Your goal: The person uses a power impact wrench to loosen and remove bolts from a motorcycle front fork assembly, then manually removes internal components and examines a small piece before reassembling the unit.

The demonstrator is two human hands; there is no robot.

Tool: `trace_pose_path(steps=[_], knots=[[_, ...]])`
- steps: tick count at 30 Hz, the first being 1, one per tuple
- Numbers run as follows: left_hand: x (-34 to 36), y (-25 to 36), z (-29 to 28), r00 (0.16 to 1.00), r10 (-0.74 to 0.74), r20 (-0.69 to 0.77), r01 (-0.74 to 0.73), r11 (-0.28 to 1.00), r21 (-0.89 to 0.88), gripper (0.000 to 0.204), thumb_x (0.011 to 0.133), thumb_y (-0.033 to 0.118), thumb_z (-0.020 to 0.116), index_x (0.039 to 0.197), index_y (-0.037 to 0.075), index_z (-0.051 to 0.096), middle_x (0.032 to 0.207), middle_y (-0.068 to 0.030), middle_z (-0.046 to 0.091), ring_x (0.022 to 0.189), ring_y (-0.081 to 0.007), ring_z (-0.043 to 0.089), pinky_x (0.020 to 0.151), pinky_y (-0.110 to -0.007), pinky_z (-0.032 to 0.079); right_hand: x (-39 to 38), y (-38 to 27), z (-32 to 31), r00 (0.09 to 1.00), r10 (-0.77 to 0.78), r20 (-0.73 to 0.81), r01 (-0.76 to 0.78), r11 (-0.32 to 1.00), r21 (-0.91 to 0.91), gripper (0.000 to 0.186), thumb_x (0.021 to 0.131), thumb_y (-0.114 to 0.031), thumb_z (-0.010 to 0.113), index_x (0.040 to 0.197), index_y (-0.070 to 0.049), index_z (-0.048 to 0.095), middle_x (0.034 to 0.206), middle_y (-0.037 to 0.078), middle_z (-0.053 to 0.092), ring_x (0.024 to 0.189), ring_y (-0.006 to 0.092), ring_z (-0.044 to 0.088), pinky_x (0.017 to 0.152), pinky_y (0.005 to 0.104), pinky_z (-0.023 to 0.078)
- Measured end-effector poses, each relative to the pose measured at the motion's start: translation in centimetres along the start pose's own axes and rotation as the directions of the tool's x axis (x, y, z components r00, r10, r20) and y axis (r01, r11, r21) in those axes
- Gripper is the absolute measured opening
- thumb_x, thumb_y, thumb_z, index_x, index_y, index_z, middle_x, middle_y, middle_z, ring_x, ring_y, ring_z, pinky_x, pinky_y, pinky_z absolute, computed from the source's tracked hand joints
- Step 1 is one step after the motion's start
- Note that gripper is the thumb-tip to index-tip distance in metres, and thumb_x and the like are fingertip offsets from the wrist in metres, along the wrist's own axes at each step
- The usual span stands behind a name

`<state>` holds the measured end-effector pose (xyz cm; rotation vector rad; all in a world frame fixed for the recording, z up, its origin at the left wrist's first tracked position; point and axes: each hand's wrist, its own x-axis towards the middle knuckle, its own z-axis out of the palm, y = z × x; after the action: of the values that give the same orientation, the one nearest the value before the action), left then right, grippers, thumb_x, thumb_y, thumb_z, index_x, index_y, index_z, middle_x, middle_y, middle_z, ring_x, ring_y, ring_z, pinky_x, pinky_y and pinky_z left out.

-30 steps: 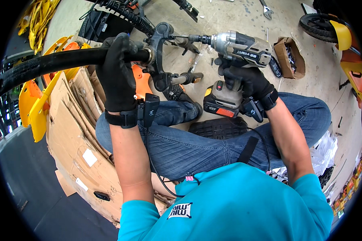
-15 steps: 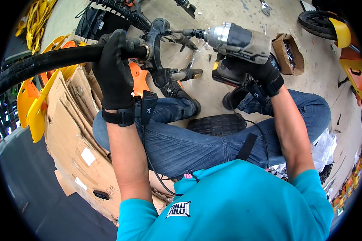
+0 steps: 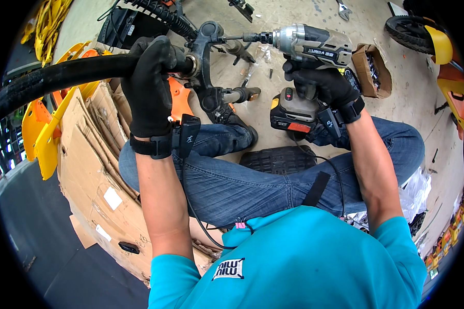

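Note:
My gloved left hand (image 3: 148, 85) is wrapped round a thick black tube (image 3: 72, 71) beside a dark metal clamp bracket (image 3: 207, 51), which looks like a fork's triple clamp. Gripped by its handle in my gloved right hand (image 3: 327, 85) is a cordless impact wrench (image 3: 314, 45), silver and grey with a battery pack (image 3: 293, 110) below. From its nose a socket and a thin shaft (image 3: 234, 37) point left and reach the upper part of the bracket. Whether the tip sits in a bolt is too small to tell. Metal stubs (image 3: 239, 94) stick out from the bracket's lower end.
Stacked flat cardboard (image 3: 82, 170) and yellow plastic panels (image 3: 46, 139) are at my left. An open carton of small parts (image 3: 372, 72) stands beyond my right hand. A coil spring shock (image 3: 162, 18), an adjustable wrench (image 3: 344, 10) and a black tyre (image 3: 409, 33) lie farther off.
The impact wrench has shifted slightly right and its body has turned, so more of its side and battery shows. My left hand stays on the tube almost unmoved.

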<state>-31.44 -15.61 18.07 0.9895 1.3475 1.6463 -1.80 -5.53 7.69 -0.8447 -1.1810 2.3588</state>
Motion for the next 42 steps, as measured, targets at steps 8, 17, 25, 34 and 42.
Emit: trace_pose_path(steps=[8,17,25,34,42], knots=[[0.2,-0.2,-0.9,0.995,-0.054,0.079,0.055,0.998,-0.013,0.019,0.094,0.01,0.053,0.078,0.005,0.046,0.075,-0.0041,0.046,0.074,-0.0162,0.052,0.08,-0.032,0.045,-0.3,0.9,0.1,0.998,0.048,0.031,-0.052,0.984,0.169,0.035,0.085,-0.012,0.068,0.116,0.002,0.06,0.087,0.006,0.063,0.062,0.0106,0.058,0.054,0.0254,0.049],[0.2,0.0,0.2,1.0,-0.015,0.016,0.015,1.0,-0.01,0.022,0.095,0.01,0.055,0.074,0.007,0.047,0.067,0.0004,0.045,0.065,-0.0109,0.047,0.068,-0.027,0.042,-0.7,0.3,0.1,0.999,-0.047,-0.021,0.05,0.991,0.124,0.037,0.085,-0.011,0.066,0.119,0.002,0.059,0.092,0.006,0.064,0.069,0.0106,0.058,0.057,0.0238,0.049],[0.1,-0.1,-0.7,0.997,-0.044,0.06,0.044,0.999,-0.007,0.021,0.096,0.011,0.051,0.077,0.004,0.044,0.075,-0.0032,0.043,0.073,-0.0141,0.047,0.079,-0.03,0.044,-0.5,1.0,-0.4,0.999,0.009,0.043,-0.019,0.974,0.226,0.034,0.085,-0.012,0.067,0.115,0.001,0.06,0.091,0.006,0.064,0.067,0.0113,0.058,0.055,0.0251,0.049],[0.0,-0.2,-1.0,0.999,-0.048,0.015,0.047,0.998,0.051,0.021,0.095,0.012,0.053,0.077,0.005,0.046,0.075,-0.0027,0.042,0.073,-0.0149,0.047,0.083,-0.033,0.044,-0.6,1.2,-1.5,0.993,0.039,0.114,-0.065,0.972,0.228,0.036,0.086,-0.013,0.067,0.119,0.0,0.059,0.096,0.005,0.065,0.066,0.0071,0.055,0.055,0.0237,0.048],[0.2,-0.4,-1.4,0.998,-0.054,0.015,0.054,0.999,0.004,0.02,0.095,0.012,0.053,0.077,0.005,0.047,0.075,-0.0028,0.043,0.074,-0.0149,0.048,0.085,-0.033,0.044,-1.4,0.8,-2.8,0.997,0.018,0.081,-0.03,0.989,0.142,0.039,0.088,-0.012,0.065,0.123,0.0,0.056,0.099,0.006,0.066,0.067,0.0069,0.055,0.056,0.0233,0.049]])
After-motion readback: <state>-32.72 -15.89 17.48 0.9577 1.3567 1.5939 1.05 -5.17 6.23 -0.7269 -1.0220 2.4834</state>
